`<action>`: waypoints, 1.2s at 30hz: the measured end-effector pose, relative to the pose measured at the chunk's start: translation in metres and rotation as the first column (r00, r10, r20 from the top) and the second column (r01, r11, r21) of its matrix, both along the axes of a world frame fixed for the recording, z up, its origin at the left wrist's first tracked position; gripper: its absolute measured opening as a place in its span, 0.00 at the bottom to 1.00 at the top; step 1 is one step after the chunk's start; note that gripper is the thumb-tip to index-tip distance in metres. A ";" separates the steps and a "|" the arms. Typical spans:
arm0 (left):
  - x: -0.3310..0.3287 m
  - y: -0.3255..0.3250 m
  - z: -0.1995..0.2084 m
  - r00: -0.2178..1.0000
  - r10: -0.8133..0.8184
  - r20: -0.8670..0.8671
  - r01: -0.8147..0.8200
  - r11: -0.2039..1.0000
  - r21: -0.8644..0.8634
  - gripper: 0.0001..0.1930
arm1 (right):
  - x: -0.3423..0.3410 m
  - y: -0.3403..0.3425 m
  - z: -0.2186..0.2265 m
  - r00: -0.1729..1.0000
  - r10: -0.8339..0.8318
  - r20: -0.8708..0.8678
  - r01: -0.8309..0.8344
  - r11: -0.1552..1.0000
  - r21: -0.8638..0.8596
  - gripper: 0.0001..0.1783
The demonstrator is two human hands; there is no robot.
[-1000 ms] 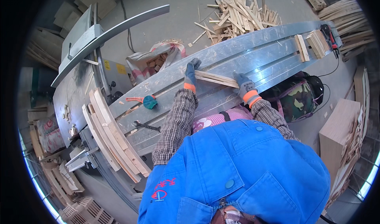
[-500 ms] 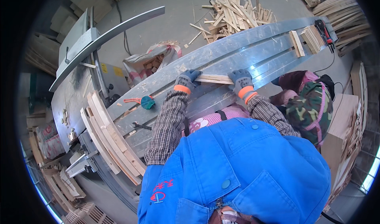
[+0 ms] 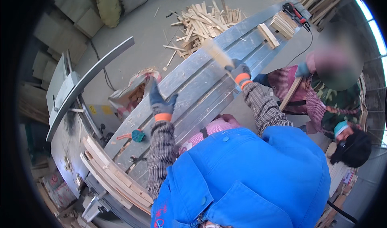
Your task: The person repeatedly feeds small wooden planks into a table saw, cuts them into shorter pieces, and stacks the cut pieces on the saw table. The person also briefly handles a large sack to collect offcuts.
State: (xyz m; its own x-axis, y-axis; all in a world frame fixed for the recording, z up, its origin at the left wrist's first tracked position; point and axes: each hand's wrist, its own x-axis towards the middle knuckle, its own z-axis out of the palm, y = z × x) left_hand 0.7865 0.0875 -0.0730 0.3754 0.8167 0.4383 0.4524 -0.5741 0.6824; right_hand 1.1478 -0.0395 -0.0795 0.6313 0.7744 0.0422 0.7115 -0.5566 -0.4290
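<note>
My right hand point(image 3: 239, 70), in a grey glove with an orange cuff, is closed on one end of a pale wood strip point(image 3: 217, 53). The strip is smeared by motion and points away over the slotted metal table point(image 3: 193, 92); whether it is one piece or several I cannot tell. To the left, my left hand point(image 3: 162, 101) is raised above the table with thumb and fingers apart, holding nothing. Nearer me lie a tool with an orange handle and teal head point(image 3: 138, 135) and a dark wrench point(image 3: 137, 159).
Long wood strips point(image 3: 115, 173) lie stacked at the near left, beside a machine with a curved metal rail point(image 3: 92, 83). Wood pieces point(image 3: 283, 24) and a red-black power tool point(image 3: 296, 14) sit at the table's far right. A co-worker point(image 3: 300, 91) at right holds a wood strip point(image 3: 291, 93).
My left hand has let go of the wood and moved left, fingers spread. My right hand has swung the wood outward. The co-worker has straightened up, and the view has shifted.
</note>
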 end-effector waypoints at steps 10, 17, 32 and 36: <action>-0.081 -0.022 -0.035 0.971 0.207 0.118 -0.139 0.896 -0.422 0.36 | 0.063 0.008 0.022 0.936 -0.308 0.171 0.348 0.884 -0.314 0.31; -0.132 -0.086 -0.028 0.862 0.359 0.358 -0.070 0.783 -0.618 0.28 | 0.076 -0.065 0.046 0.716 -0.498 0.490 0.223 0.828 0.515 0.30; -0.175 -0.131 0.017 0.860 0.440 0.257 -0.206 0.762 -0.615 0.20 | 0.100 0.072 -0.031 -0.017 0.261 -0.965 0.945 0.319 0.070 0.25; -0.195 -0.164 0.045 0.778 0.576 0.252 -0.287 0.683 -0.672 0.20 | 0.055 0.070 -0.018 -0.103 0.266 -0.959 0.890 0.455 0.031 0.17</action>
